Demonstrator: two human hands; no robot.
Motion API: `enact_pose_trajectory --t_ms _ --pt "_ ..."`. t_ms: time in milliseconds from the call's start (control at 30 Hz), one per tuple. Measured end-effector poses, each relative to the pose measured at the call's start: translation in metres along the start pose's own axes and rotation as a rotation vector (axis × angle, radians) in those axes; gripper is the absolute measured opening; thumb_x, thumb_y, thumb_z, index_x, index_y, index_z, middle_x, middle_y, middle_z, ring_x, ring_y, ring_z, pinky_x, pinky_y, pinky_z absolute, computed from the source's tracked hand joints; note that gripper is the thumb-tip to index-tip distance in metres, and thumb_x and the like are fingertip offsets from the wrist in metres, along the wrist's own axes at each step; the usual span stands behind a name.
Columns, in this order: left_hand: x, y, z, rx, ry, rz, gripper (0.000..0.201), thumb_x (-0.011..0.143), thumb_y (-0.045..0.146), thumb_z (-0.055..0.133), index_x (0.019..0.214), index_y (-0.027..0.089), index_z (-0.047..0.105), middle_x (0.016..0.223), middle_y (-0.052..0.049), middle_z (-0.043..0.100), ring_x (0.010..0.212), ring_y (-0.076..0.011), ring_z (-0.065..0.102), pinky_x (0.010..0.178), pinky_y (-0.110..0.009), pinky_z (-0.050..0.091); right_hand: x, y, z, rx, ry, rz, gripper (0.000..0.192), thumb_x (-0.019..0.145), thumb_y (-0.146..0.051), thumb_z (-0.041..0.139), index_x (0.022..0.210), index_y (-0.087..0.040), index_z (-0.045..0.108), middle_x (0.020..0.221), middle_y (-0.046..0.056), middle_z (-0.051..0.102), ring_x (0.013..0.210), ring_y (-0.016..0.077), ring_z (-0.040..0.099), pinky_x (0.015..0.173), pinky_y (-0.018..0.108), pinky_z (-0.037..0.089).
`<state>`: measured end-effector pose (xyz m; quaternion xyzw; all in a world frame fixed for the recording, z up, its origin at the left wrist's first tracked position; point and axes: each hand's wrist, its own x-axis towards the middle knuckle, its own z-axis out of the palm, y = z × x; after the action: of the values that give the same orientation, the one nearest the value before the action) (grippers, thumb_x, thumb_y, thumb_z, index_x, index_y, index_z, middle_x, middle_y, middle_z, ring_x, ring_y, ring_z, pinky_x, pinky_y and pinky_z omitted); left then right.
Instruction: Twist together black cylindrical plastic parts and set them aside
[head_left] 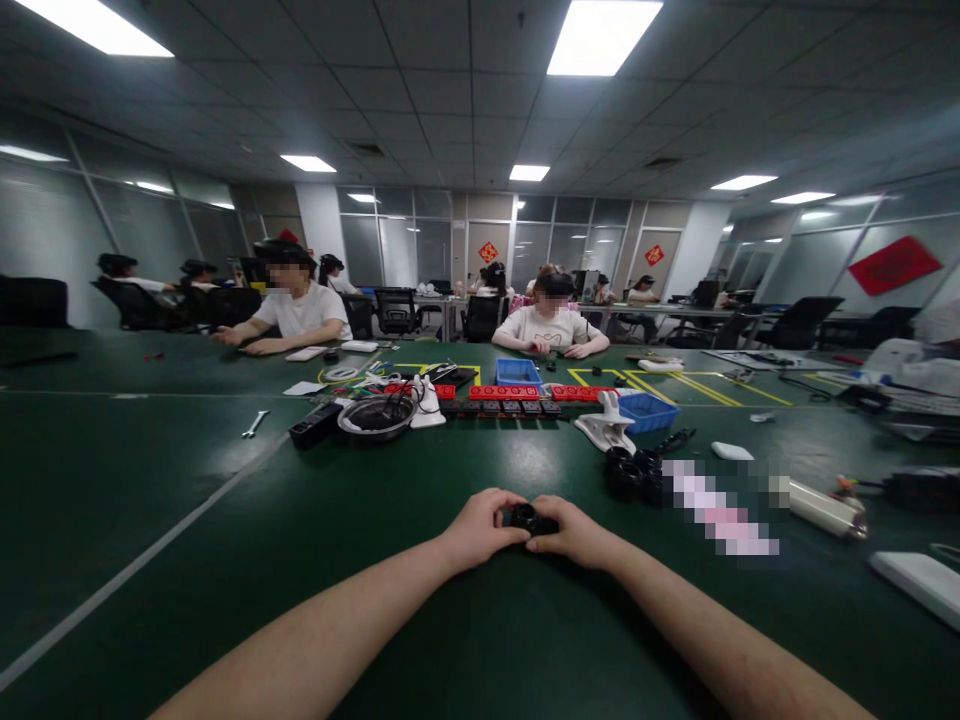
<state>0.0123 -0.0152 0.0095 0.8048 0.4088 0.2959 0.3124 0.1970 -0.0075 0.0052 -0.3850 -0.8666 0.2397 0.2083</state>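
Observation:
A small black part with a rounded, ring-like top [527, 516] lies between my two hands, low over the green table [420, 640]. My left hand [486, 527] closes on its left side with thumb and fingers. From the right, my right hand [576, 532] grips it in the same way. The fingers cover much of the part, so its exact kind is unclear. To the right of my right hand, a cluster of black ring-shaped parts [624, 474] sits on the table, in front of a white clip-like stand [606, 426].
Farther back are red socket-like strips [504, 392], blue bins [517, 366] [646, 413], a round dark pan [360, 428] and a white stand [427, 405]. A wrench [256, 424] lies left. A cream cylinder [821, 508] lies right. Co-workers sit across the table.

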Motion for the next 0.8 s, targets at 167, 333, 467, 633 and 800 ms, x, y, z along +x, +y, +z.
enact_pose_trajectory --t_ms 167,333,467,633,800 --pt "0.0 -0.002 0.01 0.049 0.116 -0.054 0.034 0.058 0.029 0.067 0.088 0.016 0.058 0.075 0.0 0.05 0.063 -0.0122 0.045 0.056 -0.022 0.036 0.001 -0.003 0.013 -0.126 0.127 0.196 0.027 0.057 -0.037 0.066 0.072 -0.016 0.056 0.067 -0.001 0.053 0.065 0.0147 0.048 0.056 0.022 0.033" --pt "-0.001 0.0 0.015 0.085 0.18 -0.071 0.03 0.059 0.029 0.066 0.085 0.017 0.056 0.081 -0.001 0.051 0.07 -0.0144 0.048 0.061 -0.024 0.037 0.002 -0.015 0.022 -0.393 0.216 0.305 0.027 0.058 -0.039 0.063 0.071 -0.017 0.052 0.069 0.002 0.055 0.063 0.0163 0.049 0.053 0.023 0.03" --pt "-0.002 0.004 0.009 0.102 0.13 -0.051 0.028 0.061 0.028 0.064 0.086 0.017 0.055 0.078 0.0 0.049 0.066 -0.0135 0.046 0.059 -0.023 0.036 0.001 -0.019 0.019 -0.36 0.212 0.212 0.031 0.061 -0.043 0.061 0.078 -0.017 0.054 0.076 0.004 0.056 0.07 0.0185 0.051 0.06 0.026 0.034" --pt "-0.003 0.005 0.002 0.046 0.093 0.029 0.026 0.063 0.027 0.063 0.087 0.018 0.056 0.082 -0.001 0.05 0.072 -0.014 0.047 0.064 -0.023 0.038 -0.001 -0.012 0.008 -0.017 0.089 0.06 0.035 0.064 -0.031 0.062 0.096 -0.018 0.054 0.087 0.003 0.056 0.08 0.0184 0.051 0.069 0.027 0.038" --pt "-0.003 0.002 0.002 0.027 0.053 0.051 0.029 0.066 0.027 0.061 0.093 0.019 0.056 0.085 -0.001 0.05 0.072 -0.0137 0.047 0.065 -0.024 0.038 -0.001 -0.007 -0.003 0.246 -0.062 0.061 0.03 0.067 -0.023 0.059 0.096 -0.015 0.056 0.087 0.002 0.056 0.081 0.0182 0.051 0.072 0.029 0.039"
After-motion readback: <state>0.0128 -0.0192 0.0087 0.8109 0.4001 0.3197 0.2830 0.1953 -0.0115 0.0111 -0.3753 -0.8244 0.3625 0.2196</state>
